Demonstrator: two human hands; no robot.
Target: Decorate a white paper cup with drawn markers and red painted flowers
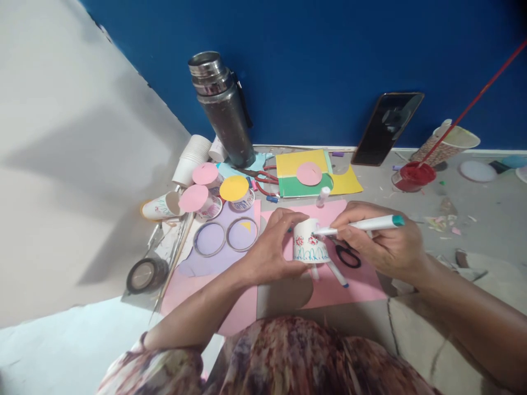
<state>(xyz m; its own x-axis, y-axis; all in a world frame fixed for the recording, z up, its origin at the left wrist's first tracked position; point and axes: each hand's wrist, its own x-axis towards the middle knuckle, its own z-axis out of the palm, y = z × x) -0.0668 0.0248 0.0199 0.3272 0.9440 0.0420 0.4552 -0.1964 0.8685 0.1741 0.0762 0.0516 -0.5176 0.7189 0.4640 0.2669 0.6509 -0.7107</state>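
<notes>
Your left hand (274, 247) pinches the paper cup (309, 241) on its side; your right hand (381, 241) grips the marker (362, 225), lying left-right, tip touching the cup's wall.

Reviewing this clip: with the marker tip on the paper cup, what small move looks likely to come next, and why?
Probably a short stroke beside the red flowers. The right hand holds the teal-capped marker with its tip at the paper cup, which the left hand steadies over the pink paper. The cup already shows red flowers above a blue scalloped line, with bare white around them.
</notes>
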